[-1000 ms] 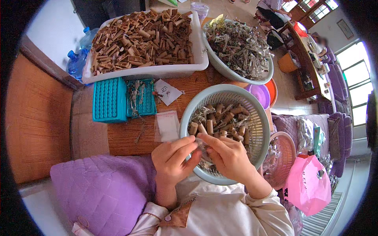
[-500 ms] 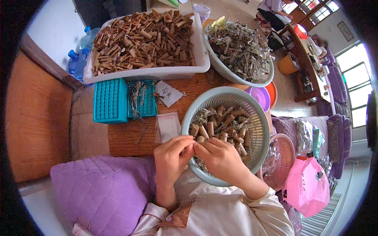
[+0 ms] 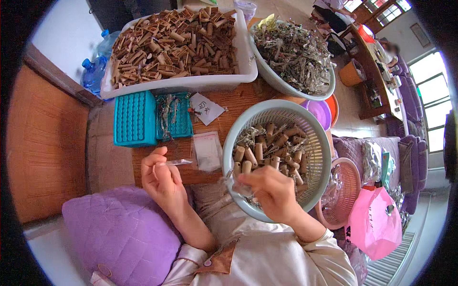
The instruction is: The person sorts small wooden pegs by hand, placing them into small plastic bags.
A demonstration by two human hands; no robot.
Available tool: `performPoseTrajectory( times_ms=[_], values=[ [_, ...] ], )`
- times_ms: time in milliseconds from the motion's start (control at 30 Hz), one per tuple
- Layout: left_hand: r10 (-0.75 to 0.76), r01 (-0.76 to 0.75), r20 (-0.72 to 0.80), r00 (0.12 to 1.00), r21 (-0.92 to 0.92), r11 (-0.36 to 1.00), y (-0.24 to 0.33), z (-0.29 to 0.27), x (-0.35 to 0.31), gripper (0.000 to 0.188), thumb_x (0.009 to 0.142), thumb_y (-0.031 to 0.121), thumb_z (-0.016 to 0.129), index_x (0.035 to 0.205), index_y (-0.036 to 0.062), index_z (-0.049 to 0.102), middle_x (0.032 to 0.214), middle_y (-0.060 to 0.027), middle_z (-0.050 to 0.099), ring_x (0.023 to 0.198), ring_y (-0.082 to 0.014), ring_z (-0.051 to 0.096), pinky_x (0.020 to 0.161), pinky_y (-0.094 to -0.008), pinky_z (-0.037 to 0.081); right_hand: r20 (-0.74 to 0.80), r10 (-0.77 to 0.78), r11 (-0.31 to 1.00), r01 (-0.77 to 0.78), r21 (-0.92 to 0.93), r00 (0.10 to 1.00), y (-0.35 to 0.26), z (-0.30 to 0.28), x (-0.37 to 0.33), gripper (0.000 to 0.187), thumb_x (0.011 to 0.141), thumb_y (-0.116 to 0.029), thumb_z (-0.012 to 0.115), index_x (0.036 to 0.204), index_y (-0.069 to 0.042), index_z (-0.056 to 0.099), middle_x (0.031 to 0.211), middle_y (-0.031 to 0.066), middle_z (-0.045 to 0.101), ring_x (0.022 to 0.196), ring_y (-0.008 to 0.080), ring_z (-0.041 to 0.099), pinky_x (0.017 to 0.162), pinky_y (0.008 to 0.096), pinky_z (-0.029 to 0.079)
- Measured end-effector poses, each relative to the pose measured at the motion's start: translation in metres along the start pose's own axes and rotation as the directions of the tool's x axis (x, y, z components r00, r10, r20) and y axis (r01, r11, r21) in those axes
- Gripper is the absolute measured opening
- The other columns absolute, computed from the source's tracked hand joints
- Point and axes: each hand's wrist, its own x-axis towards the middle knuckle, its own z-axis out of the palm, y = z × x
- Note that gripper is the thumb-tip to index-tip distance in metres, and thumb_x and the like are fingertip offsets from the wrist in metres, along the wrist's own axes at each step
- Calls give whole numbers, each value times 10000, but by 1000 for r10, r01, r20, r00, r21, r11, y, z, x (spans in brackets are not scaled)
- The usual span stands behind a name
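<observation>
My left hand (image 3: 164, 180) is raised at the table's near edge, with a small strip of clear plastic (image 3: 179, 162) pinched at its fingertips. Over the near part of a grey-green basket (image 3: 326, 167) is my right hand (image 3: 272, 190), its fingers curled and blurred by motion. A translucent wisp (image 3: 241, 187) shows at those fingertips, too smeared to name. Inside the basket lie several short brown cardboard-like tubes (image 3: 250, 156), mixed with crumpled clear and silvery film strips. A flat clear packet (image 3: 207, 151) rests on the table between my left hand and the basket.
Behind are a white tub (image 3: 191, 85) of brown split pieces and a basin (image 3: 286, 88) of tangled film strips. A teal rack (image 3: 135, 119) and paper slip (image 3: 206, 108) lie at the left. A pink basket (image 3: 350, 190) and pink bag (image 3: 374, 221) stand right. People sit far off.
My hands were together at the basket's near-left rim and have parted. My left hand moved left, with the plastic strip now showing; my right moved slightly right and down over the basket.
</observation>
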Motion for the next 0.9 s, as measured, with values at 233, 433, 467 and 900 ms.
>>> performPoseTrajectory(
  times_ms=[233, 433, 467, 900],
  values=[
    [-239, 275, 207, 949, -169, 947, 12, 42, -27, 107, 818, -18, 378, 879, 68, 362, 819, -128, 548, 457, -97, 479, 325, -174, 334, -264, 297, 766, -64, 639, 918, 9, 0, 0, 232, 868, -127, 441, 1030, -8, 558, 847, 31, 478, 773, 113, 438, 716, 247, 352],
    [-64, 94, 534, 843, -30, 995, -13, 55, -30, 158, 814, 154, 489, 866, 5, 488, 782, -65, 520, 620, -124, 515, 573, -224, 426, -189, 346, 497, -9, 868, 919, 3, 1, 1, 319, 872, -199, 455, 1077, 38, 518, 865, 15, 457, 793, 84, 400, 732, 222, 313],
    [-73, 85, 563, 823, 4, 996, -10, 60, -31, 150, 805, 133, 509, 856, -6, 529, 778, -57, 538, 635, -111, 531, 607, -223, 439, -137, 378, 438, -47, 898, 916, 4, 1, 0, 327, 870, -202, 460, 1081, 42, 513, 899, 23, 479, 828, 86, 420, 757, 227, 324],
    [-228, 70, 458, 859, 336, 939, 10, 66, -29, 77, 761, 2, 528, 787, -29, 594, 691, -49, 608, 625, -66, 560, 574, -187, 446, 83, 475, 204, -201, 958, 876, 1, 4, -1, 304, 881, -183, 419, 1113, 6, 474, 1045, 87, 536, 976, 168, 507, 854, 301, 391]
  ],
)
